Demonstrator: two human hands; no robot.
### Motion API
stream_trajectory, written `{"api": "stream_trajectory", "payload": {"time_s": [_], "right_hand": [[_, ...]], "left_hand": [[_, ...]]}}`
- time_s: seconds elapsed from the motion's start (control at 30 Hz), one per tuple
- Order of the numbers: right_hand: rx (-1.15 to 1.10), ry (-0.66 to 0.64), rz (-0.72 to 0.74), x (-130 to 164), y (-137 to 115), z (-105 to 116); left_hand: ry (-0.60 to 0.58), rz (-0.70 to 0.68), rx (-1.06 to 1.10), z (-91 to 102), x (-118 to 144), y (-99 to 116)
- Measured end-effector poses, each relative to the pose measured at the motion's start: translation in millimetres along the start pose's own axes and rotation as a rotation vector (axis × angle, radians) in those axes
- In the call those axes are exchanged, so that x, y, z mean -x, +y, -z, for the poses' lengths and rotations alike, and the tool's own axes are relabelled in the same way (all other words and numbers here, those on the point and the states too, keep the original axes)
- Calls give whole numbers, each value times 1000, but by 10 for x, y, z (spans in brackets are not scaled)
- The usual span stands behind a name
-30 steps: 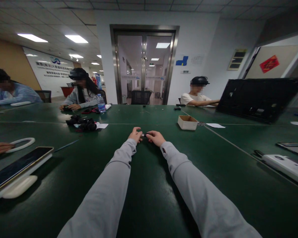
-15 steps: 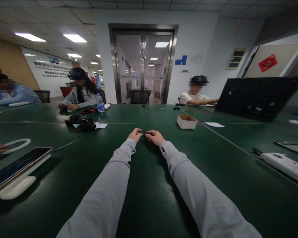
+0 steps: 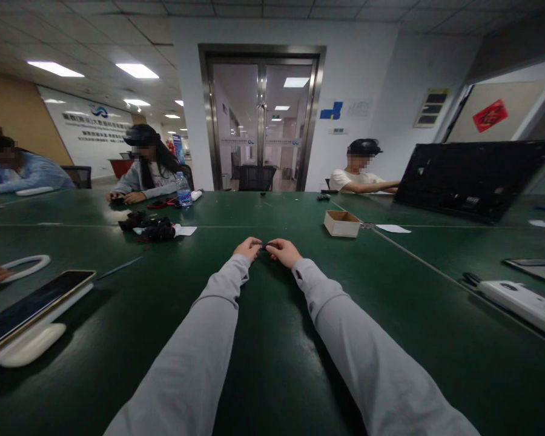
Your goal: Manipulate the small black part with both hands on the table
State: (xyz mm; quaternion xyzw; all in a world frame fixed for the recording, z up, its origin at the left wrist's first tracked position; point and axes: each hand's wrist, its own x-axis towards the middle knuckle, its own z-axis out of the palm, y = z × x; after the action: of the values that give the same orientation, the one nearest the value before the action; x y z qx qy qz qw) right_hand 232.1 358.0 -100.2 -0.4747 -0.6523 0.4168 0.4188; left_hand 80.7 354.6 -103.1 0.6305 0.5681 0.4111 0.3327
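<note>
Hardly moved: left hand (image 3: 247, 249), right hand (image 3: 283, 252) pinching small black part (image 3: 265, 246) (details unclear).

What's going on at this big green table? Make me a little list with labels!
Left hand: left hand pinches a small dark object, too small to identify
Right hand: right hand pinches the same object from the other side
Surface: green table
Right of the hands: open cardboard box, white paper
Left of the hands: pile of black parts, water bottle
Near left edge: tablet on a white stand
Others: three people seated at the table's far side
</note>
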Motion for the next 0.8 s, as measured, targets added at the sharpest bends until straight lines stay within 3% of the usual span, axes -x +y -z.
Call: {"api": "stream_trajectory", "payload": {"time_s": [0.8], "right_hand": [[-5,-7,12,36,-55,-4]], "left_hand": [[11,-10,50,22,7,23]]}}
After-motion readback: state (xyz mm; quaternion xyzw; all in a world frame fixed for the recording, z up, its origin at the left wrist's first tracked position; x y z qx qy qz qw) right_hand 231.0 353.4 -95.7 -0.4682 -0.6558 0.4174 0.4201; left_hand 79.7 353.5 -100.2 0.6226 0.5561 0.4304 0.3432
